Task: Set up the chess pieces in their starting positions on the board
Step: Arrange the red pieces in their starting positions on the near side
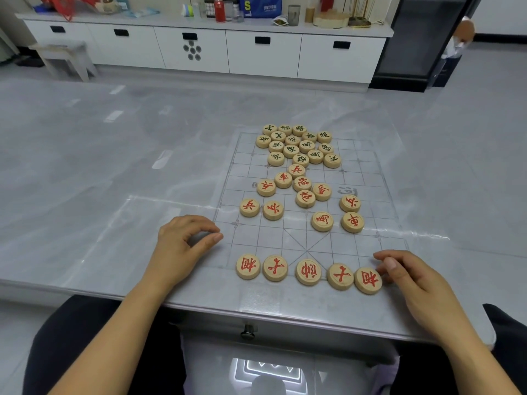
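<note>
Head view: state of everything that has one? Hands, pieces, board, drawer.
Board: lying flat, partly set.
Red row: five pieces, face up, lined along near edge.
Loose reds: eleven, face up, scattered mid-board.
Black pieces: face up, bunched at far end, unplaced.
Left hand: loosely curled, holding nothing, beside board.
Right hand: fingertips at rightmost piece of row; grip unclear.
Drawer: closed.

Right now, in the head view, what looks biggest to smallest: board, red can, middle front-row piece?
1. Board
2. Middle front-row piece
3. Red can
Piece versus can is unsure: the can sits far away.
</note>
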The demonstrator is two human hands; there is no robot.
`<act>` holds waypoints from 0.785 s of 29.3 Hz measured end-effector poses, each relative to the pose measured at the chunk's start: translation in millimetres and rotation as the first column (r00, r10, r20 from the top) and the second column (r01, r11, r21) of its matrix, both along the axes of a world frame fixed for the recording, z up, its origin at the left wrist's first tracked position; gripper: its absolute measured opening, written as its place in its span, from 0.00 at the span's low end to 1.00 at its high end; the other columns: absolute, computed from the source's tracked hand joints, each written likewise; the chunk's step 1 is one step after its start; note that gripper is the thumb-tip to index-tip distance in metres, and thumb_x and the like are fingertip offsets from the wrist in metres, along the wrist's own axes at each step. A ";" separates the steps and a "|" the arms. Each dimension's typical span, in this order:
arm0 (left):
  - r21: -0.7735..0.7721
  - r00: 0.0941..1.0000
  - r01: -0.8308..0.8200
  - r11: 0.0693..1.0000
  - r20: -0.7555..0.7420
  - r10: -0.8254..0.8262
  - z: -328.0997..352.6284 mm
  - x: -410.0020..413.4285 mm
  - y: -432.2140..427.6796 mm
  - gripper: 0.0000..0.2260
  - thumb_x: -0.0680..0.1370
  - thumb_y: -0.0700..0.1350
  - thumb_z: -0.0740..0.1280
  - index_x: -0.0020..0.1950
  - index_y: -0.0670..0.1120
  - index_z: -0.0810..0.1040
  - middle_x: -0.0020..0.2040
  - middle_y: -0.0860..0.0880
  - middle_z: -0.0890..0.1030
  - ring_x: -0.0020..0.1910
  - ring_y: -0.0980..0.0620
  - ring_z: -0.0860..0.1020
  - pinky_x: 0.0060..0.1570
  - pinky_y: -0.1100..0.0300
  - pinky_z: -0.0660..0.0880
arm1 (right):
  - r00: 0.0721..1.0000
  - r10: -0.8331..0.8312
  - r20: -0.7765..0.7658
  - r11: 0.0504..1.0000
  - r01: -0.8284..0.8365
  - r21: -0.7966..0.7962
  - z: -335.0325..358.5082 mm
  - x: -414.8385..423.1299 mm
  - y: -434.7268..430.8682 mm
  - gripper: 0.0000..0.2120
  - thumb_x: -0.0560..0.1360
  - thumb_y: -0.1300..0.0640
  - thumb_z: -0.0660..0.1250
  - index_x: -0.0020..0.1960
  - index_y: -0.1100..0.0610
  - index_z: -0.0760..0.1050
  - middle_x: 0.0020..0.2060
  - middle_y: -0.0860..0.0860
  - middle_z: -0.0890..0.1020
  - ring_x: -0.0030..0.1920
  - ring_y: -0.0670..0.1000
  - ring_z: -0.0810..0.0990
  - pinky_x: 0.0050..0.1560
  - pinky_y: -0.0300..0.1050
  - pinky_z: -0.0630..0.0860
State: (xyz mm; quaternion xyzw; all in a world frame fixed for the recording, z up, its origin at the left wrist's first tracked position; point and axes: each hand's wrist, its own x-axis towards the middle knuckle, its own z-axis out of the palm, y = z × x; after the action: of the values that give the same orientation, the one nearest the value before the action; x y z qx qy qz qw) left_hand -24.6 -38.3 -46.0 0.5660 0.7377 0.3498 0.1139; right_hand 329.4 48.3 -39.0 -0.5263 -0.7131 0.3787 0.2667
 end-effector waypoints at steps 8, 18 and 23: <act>-0.032 0.999 -0.003 0.999 0.054 0.004 3.3 -1.1 0.6 0.04 0.71 0.55 0.69 0.44 0.56 0.79 0.46 0.56 0.80 0.50 0.62 0.74 0.51 0.66 0.68 | 0.997 -0.011 -0.082 0.999 0.009 -0.033 14.6 2.8 7.1 0.10 0.77 0.55 0.60 0.45 0.44 0.77 0.40 0.40 0.82 0.39 0.41 0.79 0.39 0.25 0.71; -0.077 0.984 -0.005 0.997 0.176 0.018 18.3 5.5 48.5 0.04 0.75 0.45 0.67 0.49 0.51 0.78 0.49 0.53 0.78 0.46 0.60 0.74 0.43 0.73 0.67 | 0.994 0.018 0.105 0.998 -0.023 0.050 33.9 -18.5 52.1 0.07 0.77 0.56 0.62 0.53 0.52 0.76 0.48 0.49 0.79 0.48 0.49 0.76 0.42 0.34 0.69; -0.103 0.978 -0.003 0.995 0.208 0.024 16.8 3.2 94.4 0.07 0.76 0.43 0.65 0.53 0.46 0.79 0.54 0.48 0.79 0.50 0.54 0.75 0.48 0.66 0.68 | 0.991 -0.061 0.116 0.996 0.053 0.065 32.8 -37.0 101.9 0.10 0.78 0.56 0.60 0.55 0.57 0.76 0.51 0.53 0.79 0.50 0.52 0.75 0.48 0.43 0.68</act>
State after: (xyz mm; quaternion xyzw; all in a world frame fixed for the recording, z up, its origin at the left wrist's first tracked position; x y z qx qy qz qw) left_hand -21.4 56.1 -29.2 0.5146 0.7424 0.3700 0.2170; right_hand 292.4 150.3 -6.3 -0.5595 -0.7236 0.3171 0.2508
